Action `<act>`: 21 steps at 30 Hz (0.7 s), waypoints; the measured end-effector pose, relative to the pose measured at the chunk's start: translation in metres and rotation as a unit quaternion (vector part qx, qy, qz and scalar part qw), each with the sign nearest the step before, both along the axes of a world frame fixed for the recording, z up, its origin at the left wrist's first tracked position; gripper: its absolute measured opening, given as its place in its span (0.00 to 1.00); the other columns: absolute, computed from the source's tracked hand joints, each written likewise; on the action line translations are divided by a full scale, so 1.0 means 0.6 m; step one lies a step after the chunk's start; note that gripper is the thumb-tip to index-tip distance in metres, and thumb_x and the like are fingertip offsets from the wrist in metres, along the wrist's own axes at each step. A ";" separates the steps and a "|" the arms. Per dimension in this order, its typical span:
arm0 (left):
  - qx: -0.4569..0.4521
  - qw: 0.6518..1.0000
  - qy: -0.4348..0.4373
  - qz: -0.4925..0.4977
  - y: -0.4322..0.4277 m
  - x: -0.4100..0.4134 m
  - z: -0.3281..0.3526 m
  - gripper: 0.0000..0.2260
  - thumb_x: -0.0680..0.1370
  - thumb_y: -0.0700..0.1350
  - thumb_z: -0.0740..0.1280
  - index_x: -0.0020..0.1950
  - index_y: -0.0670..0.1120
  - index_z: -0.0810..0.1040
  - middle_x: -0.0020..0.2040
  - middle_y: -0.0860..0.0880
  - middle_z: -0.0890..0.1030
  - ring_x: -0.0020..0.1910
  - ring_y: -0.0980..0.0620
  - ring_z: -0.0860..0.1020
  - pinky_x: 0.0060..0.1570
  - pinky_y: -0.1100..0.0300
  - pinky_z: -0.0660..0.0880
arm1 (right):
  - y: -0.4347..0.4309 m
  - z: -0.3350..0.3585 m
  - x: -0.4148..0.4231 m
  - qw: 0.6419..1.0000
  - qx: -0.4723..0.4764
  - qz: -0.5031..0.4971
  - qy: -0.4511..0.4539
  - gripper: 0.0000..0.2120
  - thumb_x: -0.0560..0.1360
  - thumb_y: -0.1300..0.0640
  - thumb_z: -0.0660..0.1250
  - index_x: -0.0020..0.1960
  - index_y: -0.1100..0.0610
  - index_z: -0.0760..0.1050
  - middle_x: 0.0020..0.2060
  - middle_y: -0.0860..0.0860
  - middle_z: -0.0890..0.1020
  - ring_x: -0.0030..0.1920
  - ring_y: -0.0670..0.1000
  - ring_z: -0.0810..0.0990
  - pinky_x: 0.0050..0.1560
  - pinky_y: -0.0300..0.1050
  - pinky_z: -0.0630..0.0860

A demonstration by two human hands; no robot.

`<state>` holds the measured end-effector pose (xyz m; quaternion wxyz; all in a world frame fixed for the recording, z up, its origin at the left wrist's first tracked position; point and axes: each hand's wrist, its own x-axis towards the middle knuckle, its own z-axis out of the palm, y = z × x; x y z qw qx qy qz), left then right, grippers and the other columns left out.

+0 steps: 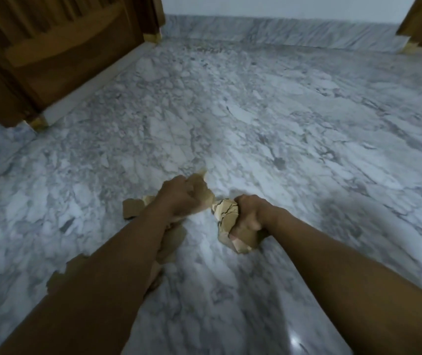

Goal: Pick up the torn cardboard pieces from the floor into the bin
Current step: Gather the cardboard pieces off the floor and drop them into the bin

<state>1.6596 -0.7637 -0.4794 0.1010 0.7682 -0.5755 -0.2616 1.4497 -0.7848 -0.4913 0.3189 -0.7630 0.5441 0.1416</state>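
Closest in, a ragged cardboard scrap (60, 275) pokes out from under the left forearm, with more torn pieces (174, 239) lying flat on the marble floor (281, 139) beside it, so there's gathering left to do. Just past them the left hand (179, 198) has its fingers curled round a flat brown piece (202, 187), while the right hand (250, 219) squeezes a crumpled wad (226, 219) tight, I'd say to carry the lot in one trip. Farther off stands a panelled wooden door (51, 55); no bin in sight.
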 end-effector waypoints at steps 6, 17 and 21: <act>-0.050 0.985 0.137 0.089 0.018 0.074 0.058 0.29 0.70 0.55 0.77 0.64 0.39 0.76 0.58 0.45 0.80 0.57 0.45 0.78 0.44 0.61 0.72 | -0.021 0.035 -0.015 0.992 0.041 -0.038 -0.112 0.23 0.58 0.45 0.83 0.50 0.50 0.83 0.45 0.46 0.85 0.48 0.49 0.83 0.48 0.42 0.78; -0.042 0.871 0.475 0.118 -0.002 -0.068 0.102 0.11 0.80 0.47 0.63 0.40 0.46 0.78 0.33 0.44 0.77 0.34 0.47 0.78 0.37 0.57 0.76 | -0.044 0.128 0.002 0.733 0.221 -0.326 -0.555 0.25 0.69 0.48 0.78 0.60 0.59 0.79 0.54 0.60 0.85 0.52 0.60 0.85 0.50 0.57 0.82; -0.053 0.813 0.564 0.138 -0.072 -0.159 0.140 0.21 0.81 0.61 0.57 0.49 0.51 0.85 0.48 0.46 0.85 0.51 0.46 0.82 0.62 0.43 0.75 | -0.087 0.160 -0.063 0.686 0.204 -0.368 -0.594 0.19 0.75 0.50 0.72 0.61 0.58 0.78 0.53 0.60 0.85 0.52 0.60 0.85 0.46 0.54 0.82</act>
